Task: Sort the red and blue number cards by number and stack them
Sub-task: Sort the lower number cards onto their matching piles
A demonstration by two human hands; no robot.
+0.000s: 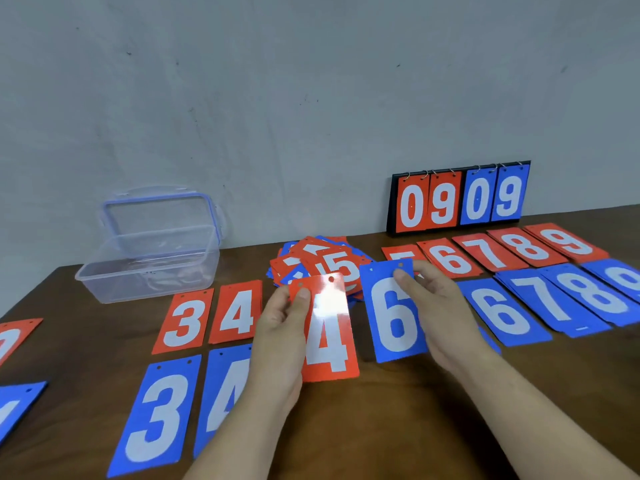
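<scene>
My left hand (280, 327) holds a red 4 card (327, 341) above the table, thumb on its upper left corner. My right hand (436, 306) holds a blue 6 card (393, 313) by its top right edge. Behind them lies a loose pile of mixed red and blue cards (322, 261) with a red 5 on top. On the left lie the red 3 (183, 320), red 4 (237, 311), blue 3 (156, 414) and blue 4 (225, 393) stacks. On the right are red stacks 5 to 9 (495, 252) and blue stacks 6 to 9 (554, 299).
A clear plastic box (149, 268) with its lid propped behind stands at the back left. A black flip scoreboard (460, 199) showing 09 09 leans against the wall at the back right. More red and blue cards (14, 341) lie at the far left edge.
</scene>
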